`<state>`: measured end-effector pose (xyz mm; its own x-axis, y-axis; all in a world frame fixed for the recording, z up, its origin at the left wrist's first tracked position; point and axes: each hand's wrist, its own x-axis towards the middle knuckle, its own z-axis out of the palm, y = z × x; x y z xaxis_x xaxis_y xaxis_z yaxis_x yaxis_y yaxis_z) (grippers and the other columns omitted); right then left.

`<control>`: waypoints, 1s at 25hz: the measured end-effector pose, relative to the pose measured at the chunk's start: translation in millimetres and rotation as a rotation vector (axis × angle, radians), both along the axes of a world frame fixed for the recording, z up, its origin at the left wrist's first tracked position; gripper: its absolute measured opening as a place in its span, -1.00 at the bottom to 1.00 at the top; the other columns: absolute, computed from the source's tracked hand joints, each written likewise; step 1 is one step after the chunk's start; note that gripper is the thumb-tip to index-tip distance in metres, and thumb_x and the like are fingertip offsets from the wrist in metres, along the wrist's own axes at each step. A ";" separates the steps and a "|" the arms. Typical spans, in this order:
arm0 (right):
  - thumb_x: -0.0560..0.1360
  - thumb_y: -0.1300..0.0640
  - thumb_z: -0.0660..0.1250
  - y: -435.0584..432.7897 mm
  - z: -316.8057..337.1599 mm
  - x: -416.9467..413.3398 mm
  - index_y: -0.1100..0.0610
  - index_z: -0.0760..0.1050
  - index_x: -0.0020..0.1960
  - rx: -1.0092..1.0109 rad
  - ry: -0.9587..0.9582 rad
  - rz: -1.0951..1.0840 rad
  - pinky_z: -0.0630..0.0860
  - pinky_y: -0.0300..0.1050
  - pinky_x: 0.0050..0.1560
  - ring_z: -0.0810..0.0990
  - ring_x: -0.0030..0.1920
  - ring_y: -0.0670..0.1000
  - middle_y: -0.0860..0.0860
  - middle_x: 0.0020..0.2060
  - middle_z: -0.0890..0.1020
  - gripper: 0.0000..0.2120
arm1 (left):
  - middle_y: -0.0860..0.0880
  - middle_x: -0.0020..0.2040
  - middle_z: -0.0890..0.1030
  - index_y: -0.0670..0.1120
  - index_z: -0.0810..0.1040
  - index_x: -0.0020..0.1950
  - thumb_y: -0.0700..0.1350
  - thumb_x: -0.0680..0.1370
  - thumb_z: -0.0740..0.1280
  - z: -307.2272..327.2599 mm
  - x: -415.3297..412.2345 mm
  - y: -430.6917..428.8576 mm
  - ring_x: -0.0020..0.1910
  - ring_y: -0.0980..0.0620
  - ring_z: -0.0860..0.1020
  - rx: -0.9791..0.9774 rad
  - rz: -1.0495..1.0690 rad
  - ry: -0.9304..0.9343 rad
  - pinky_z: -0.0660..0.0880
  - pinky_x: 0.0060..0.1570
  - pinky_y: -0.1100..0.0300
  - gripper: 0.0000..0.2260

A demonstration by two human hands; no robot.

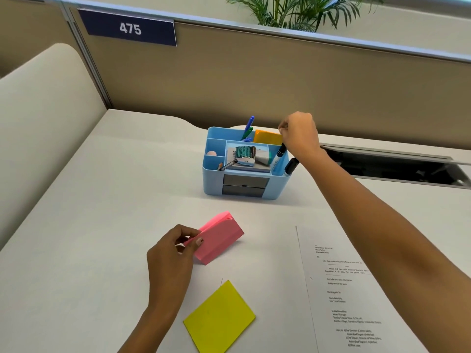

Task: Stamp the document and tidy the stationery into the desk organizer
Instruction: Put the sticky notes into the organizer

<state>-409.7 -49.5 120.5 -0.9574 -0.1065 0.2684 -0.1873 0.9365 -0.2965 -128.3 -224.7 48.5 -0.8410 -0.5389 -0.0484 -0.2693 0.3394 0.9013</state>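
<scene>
Trouble is likeliest at the back of the blue desk organizer (244, 192), where the right hand (300, 136) hovers with fingers drawn together just above the orange sticky pad (268, 137); whether the fingertips are pinching its top corner or have let it go cannot be told. That pad stands on edge in a rear compartment, so a careless brush could tip it onto the stamp (245, 155) lying in the centre tray, or knock the black markers (280, 152) leaning at the right wall, one of which already pokes out over the rim. The left hand (169, 261) is clamped on the pink sticky pad (219, 236), thumb and fingers gripping its near end while the far end rests tilted on the desk (89, 200); a pad held by one end may fan open or slip as it lifts. The yellow sticky pad (219, 317) lies flat nearer the person, untouched. The document (351, 289) sits to the right under the right forearm (a dragged arm could skew it), and no stamp mark can be made out on it.
</scene>
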 end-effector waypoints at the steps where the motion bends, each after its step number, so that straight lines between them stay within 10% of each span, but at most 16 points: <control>1: 0.56 0.24 0.25 -0.8 3.9 9.4 0.24 0.63 0.02 -0.048 0.052 0.017 0.54 -0.10 -0.03 0.58 -0.01 0.11 0.15 0.01 0.63 -0.81 | 0.13 -0.21 0.63 0.02 0.59 -0.17 -0.23 0.45 0.43 1.0 0.0 -1.2 -0.17 0.13 0.58 0.012 0.007 0.004 0.37 -0.27 0.46 -0.86; 4: 0.54 0.19 0.30 -7.7 18.7 59.2 0.18 0.62 0.00 -0.259 0.189 0.176 0.52 -0.23 -0.04 0.56 -0.10 -0.04 0.07 -0.07 0.63 -0.86 | 0.13 -0.22 0.66 0.07 0.60 -0.19 -0.20 0.44 0.44 8.3 -3.0 -2.0 -0.18 0.20 0.60 0.104 0.039 0.059 0.39 -0.23 0.52 -0.84; 7: 0.47 0.05 0.39 -19.4 30.6 122.5 0.10 0.61 0.05 -0.485 -0.095 0.420 0.47 -0.44 -0.14 0.55 -0.15 -0.17 -0.05 -0.08 0.64 -0.80 | 0.17 -0.21 0.67 0.09 0.61 -0.18 -0.20 0.44 0.44 21.7 -11.4 1.8 -0.16 0.21 0.61 0.179 0.044 0.157 0.46 -0.12 0.35 -0.84; 13: 0.49 0.16 0.36 -20.8 42.3 163.4 0.02 0.49 0.16 -0.321 -0.396 0.535 0.46 -0.35 -0.05 0.50 0.03 -0.12 -0.13 -0.01 0.53 -0.75 | 0.12 -0.19 0.67 0.08 0.60 -0.15 -0.17 0.47 0.41 38.0 -24.8 11.8 -0.12 0.11 0.64 0.306 0.040 0.237 0.56 -0.05 0.18 -0.88; 19: 0.39 0.44 0.36 -15.9 48.7 137.9 0.16 0.59 -0.08 -0.465 0.019 0.471 0.47 -0.39 -0.12 0.54 -0.20 -0.12 -0.07 -0.20 0.60 -0.78 | 0.11 0.03 0.65 0.02 0.56 0.10 -0.19 0.47 0.41 34.0 -25.2 15.6 -0.06 0.08 0.65 0.399 -0.056 0.240 0.61 -0.16 0.23 -0.76; 25: 0.48 0.33 0.26 -4.9 44.9 63.7 0.26 0.58 -0.02 -0.309 0.453 0.263 0.54 -0.03 -0.13 0.58 -0.12 0.06 0.15 -0.12 0.66 -0.86 | 0.14 -0.03 0.51 0.14 0.45 0.06 -0.16 0.38 0.50 -3.0 2.7 20.6 -0.17 0.16 0.51 -0.072 -0.266 -0.110 0.43 -0.17 0.32 -0.63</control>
